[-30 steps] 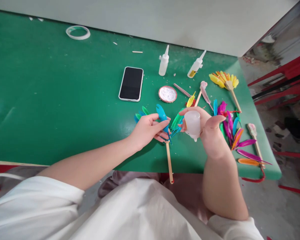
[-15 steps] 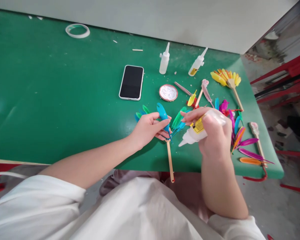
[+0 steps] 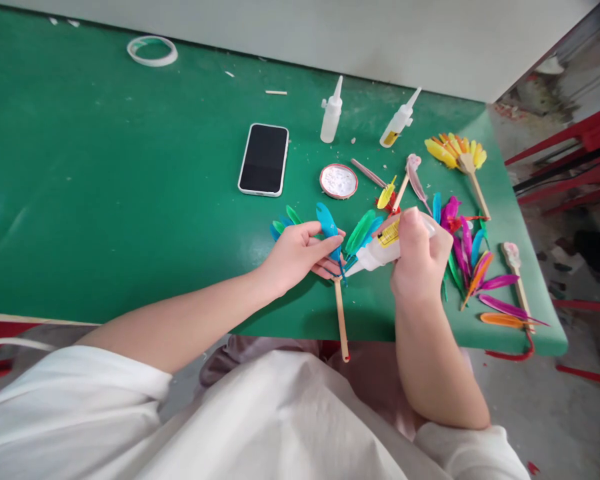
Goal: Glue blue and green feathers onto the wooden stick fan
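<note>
My left hand (image 3: 300,253) pinches a fan of blue and green feathers (image 3: 330,233) where they meet the top of a wooden stick (image 3: 341,320), which hangs over the table's front edge. My right hand (image 3: 420,257) is wrapped round a small white glue bottle (image 3: 380,248) with a yellow label. The bottle is tilted, its nozzle pointing left and touching the feather bases by my left fingers.
On the green table (image 3: 105,187) lie a black phone (image 3: 264,160), a round lid with white paste (image 3: 339,181), two more glue bottles (image 3: 331,113) (image 3: 397,123), a finished yellow feather fan (image 3: 457,157), loose coloured feathers (image 3: 473,267), a tape ring (image 3: 153,51). Red frames stand right.
My right hand turned the glue bottle from nozzle-down in front of me to tilted leftward, and brought its tip up to the feather bases. The left hand stayed put.
</note>
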Demonstrator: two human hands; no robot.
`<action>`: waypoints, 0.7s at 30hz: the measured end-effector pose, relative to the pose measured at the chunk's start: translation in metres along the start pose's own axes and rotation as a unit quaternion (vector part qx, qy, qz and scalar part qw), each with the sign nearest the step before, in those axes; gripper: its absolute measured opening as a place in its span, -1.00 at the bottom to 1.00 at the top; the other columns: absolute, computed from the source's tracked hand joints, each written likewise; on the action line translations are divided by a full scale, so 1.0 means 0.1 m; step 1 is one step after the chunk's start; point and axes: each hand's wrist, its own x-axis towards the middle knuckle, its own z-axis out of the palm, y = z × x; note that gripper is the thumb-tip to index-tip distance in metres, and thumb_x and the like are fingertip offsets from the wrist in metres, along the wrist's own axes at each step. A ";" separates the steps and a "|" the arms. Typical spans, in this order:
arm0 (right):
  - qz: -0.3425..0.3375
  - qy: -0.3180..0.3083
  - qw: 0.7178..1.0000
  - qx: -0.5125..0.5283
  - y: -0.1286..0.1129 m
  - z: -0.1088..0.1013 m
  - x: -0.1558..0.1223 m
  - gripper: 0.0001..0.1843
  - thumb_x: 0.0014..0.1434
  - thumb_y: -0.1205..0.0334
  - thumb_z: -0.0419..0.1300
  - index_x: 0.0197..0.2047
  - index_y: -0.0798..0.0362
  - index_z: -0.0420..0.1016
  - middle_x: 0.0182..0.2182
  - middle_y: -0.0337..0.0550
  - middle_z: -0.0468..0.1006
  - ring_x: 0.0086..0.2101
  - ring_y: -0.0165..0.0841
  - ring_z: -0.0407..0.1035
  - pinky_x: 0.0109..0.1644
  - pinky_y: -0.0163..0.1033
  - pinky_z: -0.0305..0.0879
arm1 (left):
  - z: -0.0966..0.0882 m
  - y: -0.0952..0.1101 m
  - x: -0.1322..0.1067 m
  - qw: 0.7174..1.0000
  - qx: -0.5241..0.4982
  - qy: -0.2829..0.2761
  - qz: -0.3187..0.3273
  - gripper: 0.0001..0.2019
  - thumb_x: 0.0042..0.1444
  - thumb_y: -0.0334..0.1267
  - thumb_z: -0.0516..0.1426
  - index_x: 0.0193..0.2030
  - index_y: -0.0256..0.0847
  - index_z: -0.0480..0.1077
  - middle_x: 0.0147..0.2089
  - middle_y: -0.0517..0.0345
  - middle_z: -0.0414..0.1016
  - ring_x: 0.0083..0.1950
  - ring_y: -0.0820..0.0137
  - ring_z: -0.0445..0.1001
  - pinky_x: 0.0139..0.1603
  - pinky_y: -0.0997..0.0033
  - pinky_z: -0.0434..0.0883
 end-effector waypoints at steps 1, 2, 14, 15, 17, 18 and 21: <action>0.006 -0.004 1.000 -0.001 -0.01 0.00 0.00 -0.61 0.09 -0.09 0.08 -0.61 -0.02 0.33 -0.69 -0.26 0.26 -0.58 -0.37 0.25 -0.58 -0.24 0.03 | 0.00 0.00 0.00 1.000 -0.001 0.000 0.000 -0.82 0.08 -0.25 0.11 -0.18 -0.27 0.36 -0.49 0.19 0.51 -0.53 0.47 0.50 -0.56 0.58 0.45; 0.012 -0.007 1.000 -0.001 -0.03 0.00 0.00 -0.60 0.09 -0.09 0.09 -0.62 -0.02 0.32 -0.69 -0.26 0.26 -0.57 -0.36 0.26 -0.58 -0.24 0.04 | 0.00 0.00 0.00 1.000 -0.002 0.000 0.000 -0.82 0.08 -0.26 0.11 -0.18 -0.27 0.36 -0.49 0.19 0.51 -0.53 0.47 0.50 -0.57 0.58 0.45; 0.031 -0.016 0.999 -0.005 -0.08 0.00 0.00 -0.58 0.05 -0.10 0.11 -0.65 0.01 0.29 -0.70 -0.29 0.19 -0.61 -0.41 0.19 -0.58 -0.26 0.02 | 0.00 -0.01 0.00 1.000 -0.008 0.000 0.001 -0.83 0.07 -0.27 0.12 -0.19 -0.27 0.36 -0.52 0.22 0.49 -0.54 0.47 0.49 -0.57 0.59 0.45; 0.027 -0.017 0.999 -0.007 -0.08 0.00 0.00 -0.58 0.05 -0.10 0.11 -0.65 0.01 0.29 -0.70 -0.29 0.20 -0.61 -0.42 0.19 -0.58 -0.26 0.02 | 0.00 -0.01 0.00 1.000 -0.006 0.000 0.001 -0.83 0.07 -0.27 0.12 -0.19 -0.27 0.36 -0.52 0.22 0.49 -0.54 0.47 0.49 -0.57 0.59 0.45; 0.018 -0.018 1.000 -0.011 -0.08 0.00 0.00 -0.58 0.06 -0.11 0.11 -0.65 0.00 0.30 -0.70 -0.29 0.21 -0.61 -0.42 0.19 -0.59 -0.26 0.02 | 0.00 -0.01 0.00 1.000 -0.002 0.001 0.000 -0.82 0.07 -0.26 0.12 -0.18 -0.27 0.36 -0.52 0.21 0.50 -0.54 0.47 0.49 -0.57 0.58 0.45; 0.015 -0.019 1.000 -0.013 -0.08 0.01 0.00 -0.58 0.06 -0.11 0.10 -0.65 0.00 0.30 -0.70 -0.29 0.21 -0.61 -0.42 0.19 -0.59 -0.26 0.02 | 0.00 -0.01 0.00 1.000 0.000 0.003 0.000 -0.81 0.07 -0.26 0.12 -0.18 -0.27 0.36 -0.51 0.21 0.50 -0.54 0.47 0.49 -0.57 0.58 0.45; 0.005 -0.024 1.000 -0.014 -0.07 0.01 0.00 -0.58 0.08 -0.10 0.09 -0.65 0.00 0.29 -0.71 -0.28 0.21 -0.62 -0.42 0.18 -0.59 -0.26 0.02 | 0.00 0.00 0.00 1.000 0.003 0.004 0.000 -0.81 0.07 -0.25 0.12 -0.18 -0.27 0.36 -0.52 0.21 0.50 -0.54 0.47 0.49 -0.57 0.58 0.45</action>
